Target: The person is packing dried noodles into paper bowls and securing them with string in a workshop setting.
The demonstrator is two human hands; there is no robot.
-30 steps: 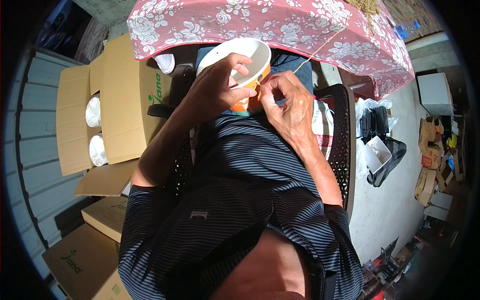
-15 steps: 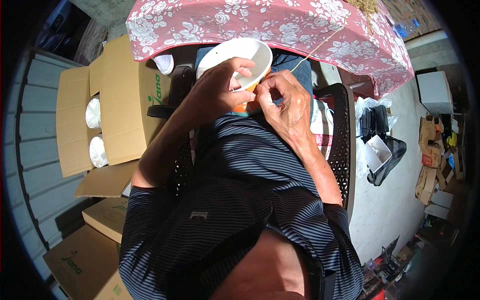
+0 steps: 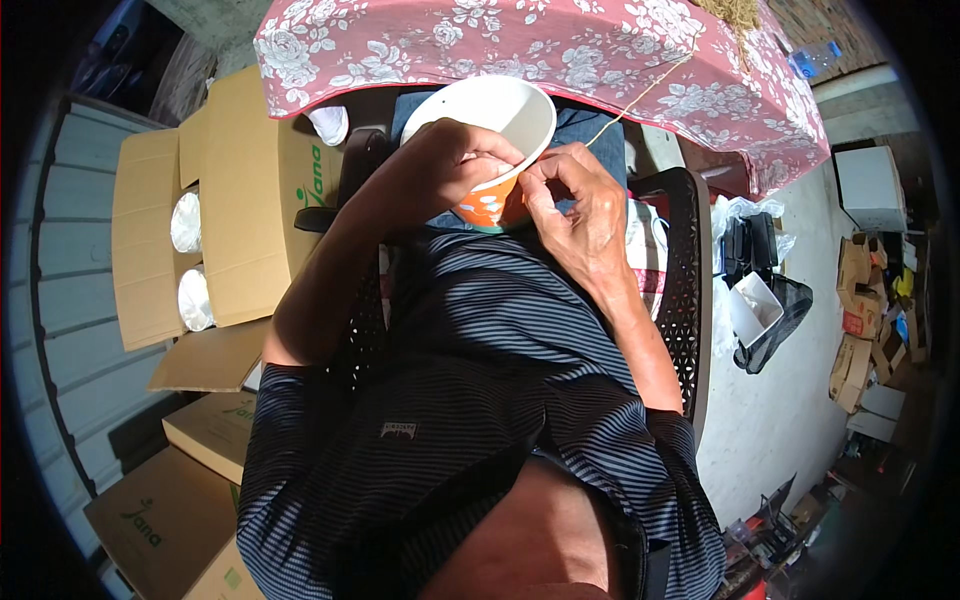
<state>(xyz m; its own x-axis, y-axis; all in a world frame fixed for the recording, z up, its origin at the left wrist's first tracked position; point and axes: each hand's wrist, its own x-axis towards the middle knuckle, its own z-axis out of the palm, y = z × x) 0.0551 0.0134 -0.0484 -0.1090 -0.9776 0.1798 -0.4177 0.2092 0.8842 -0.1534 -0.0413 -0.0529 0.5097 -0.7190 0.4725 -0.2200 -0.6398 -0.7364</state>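
Two white, rounded bundles (image 3: 186, 224) show in one open, brown cardboard box (image 3: 215, 165); left hand (image 3: 445, 165) half-curls over the rim of one orange, white-lined round tub (image 3: 512, 112) in the lap; right hand (image 3: 582, 208) forms a pinch beside it; either grip's exact hold cannot be told; one thin straw-coloured string (image 3: 640, 97) leads toward one fibre tangle (image 3: 733, 12) on the pink floral-covered worktop (image 3: 560, 55); fine fingerwork at the rim appears under way; the next move calls for steadying the tub.
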